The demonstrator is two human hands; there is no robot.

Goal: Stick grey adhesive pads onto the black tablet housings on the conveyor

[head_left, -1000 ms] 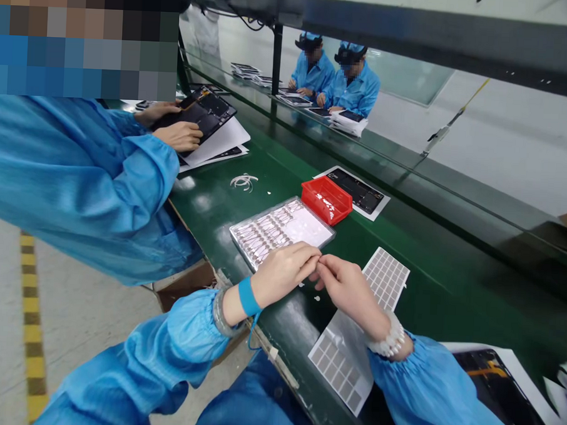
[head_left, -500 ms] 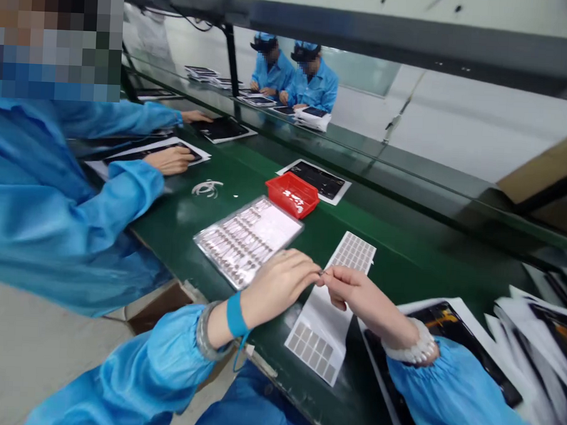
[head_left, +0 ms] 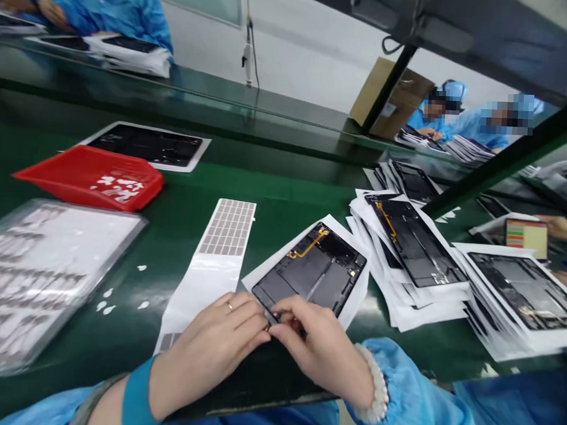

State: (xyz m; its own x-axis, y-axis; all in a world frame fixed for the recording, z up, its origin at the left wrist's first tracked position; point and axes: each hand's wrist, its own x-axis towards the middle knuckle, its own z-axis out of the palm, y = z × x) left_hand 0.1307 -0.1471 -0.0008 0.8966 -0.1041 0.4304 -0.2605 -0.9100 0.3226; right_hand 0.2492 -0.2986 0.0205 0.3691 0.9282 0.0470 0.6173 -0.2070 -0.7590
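My left hand point(head_left: 219, 341) and my right hand point(head_left: 322, 346) meet fingertip to fingertip at the near left corner of a black tablet housing point(head_left: 294, 285). Both are closed in a pinch; whatever lies between the fingers is too small and covered to make out. The housing lies on a white paper sheet point(head_left: 355, 303), its inside facing up, with an orange flex cable point(head_left: 306, 246) near the top. Left of the hands runs a white strip of grey rectangular stickers point(head_left: 226, 226), its near end partly behind my left hand.
On the left lie a clear-covered tray of small wired parts point(head_left: 50, 277) and a red bin point(head_left: 111, 173) with white bits. Behind them is another housing point(head_left: 150, 145). Stacked housings point(head_left: 414, 243) with paper stand at right, beside a co-worker's hand point(head_left: 565, 228). A dark post point(head_left: 506, 159) slants across.
The view has swung to the right. Both hands, still together at the fingertips, have moved from above the sticker strip to the near corner of the tablet housing.
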